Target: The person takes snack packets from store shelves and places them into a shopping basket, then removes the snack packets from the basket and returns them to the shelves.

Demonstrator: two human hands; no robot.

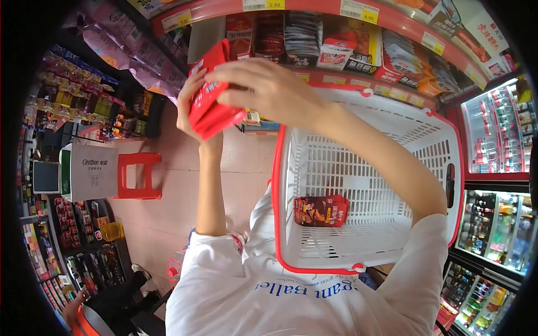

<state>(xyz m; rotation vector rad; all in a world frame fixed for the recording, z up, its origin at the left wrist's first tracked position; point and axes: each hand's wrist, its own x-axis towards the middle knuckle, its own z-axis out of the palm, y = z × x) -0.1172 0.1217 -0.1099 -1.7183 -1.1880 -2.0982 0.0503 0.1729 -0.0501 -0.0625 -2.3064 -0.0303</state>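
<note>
Red snack packets (210, 106) are held up between my two hands, in front of the shelf. My left hand (190, 106) grips them from the left side and below. My right hand (263, 87) reaches across from the right, its fingers over the front of the packets. A white basket (364, 246) with a red rim hangs by my right arm, against my body. Inside it, near its left wall, lies a dark red packet (321, 211).
Ahead is a shelf (314, 75) with boxes of small packets and price tags. Drinks fridges (496, 224) stand at the right. At the left are a red stool (140, 176), a white carton (92, 171) and packed racks. A seated person's leg (120, 291) shows at the lower left.
</note>
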